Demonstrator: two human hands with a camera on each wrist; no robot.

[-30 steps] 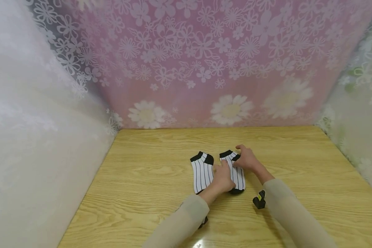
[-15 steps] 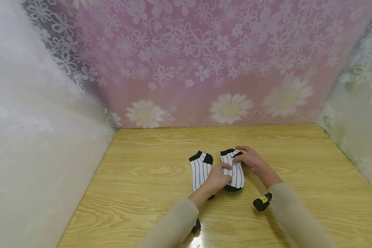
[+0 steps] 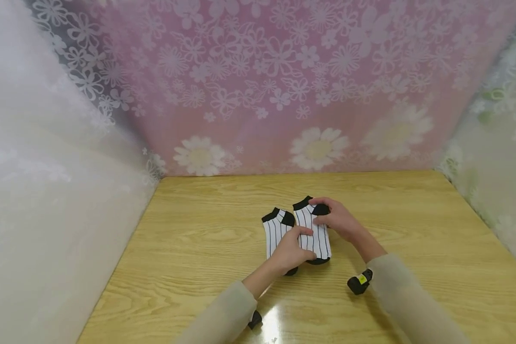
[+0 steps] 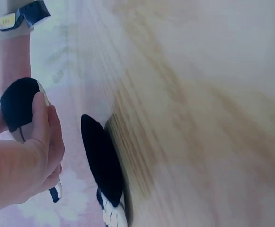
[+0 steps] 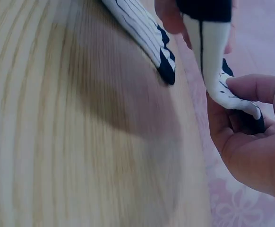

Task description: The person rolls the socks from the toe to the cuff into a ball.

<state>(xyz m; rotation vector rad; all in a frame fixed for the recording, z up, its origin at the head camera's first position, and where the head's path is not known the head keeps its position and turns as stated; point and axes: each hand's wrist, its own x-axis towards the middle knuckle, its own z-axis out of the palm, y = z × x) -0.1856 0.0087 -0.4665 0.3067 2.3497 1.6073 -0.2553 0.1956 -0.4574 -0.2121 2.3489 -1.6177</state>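
White sock (image 3: 318,239), seemingly aloft, pinched by both hands (image 3: 289,251) (image 3: 340,220).

No words or numbers we can read; small yellow label (image 3: 362,279) on the black camera (image 3: 356,287) by the right cuff (image 3: 381,265); its marks too blurred for us.

There is one desk (image 3: 189,248). Two socks show: one sock (image 3: 273,236) on the desk, one sock (image 3: 320,239) raised above it. Two hands are over the desk, the left hand (image 3: 291,251) and the right hand (image 3: 338,218), with two sleeves (image 3: 408,296) and two wrist cameras (image 3: 359,283). Three sheets stand round the desk: a back sheet (image 3: 249,124), a left sheet (image 3: 47,200), a right sheet (image 3: 499,177). Three large daisies (image 3: 319,148) are printed behind it.
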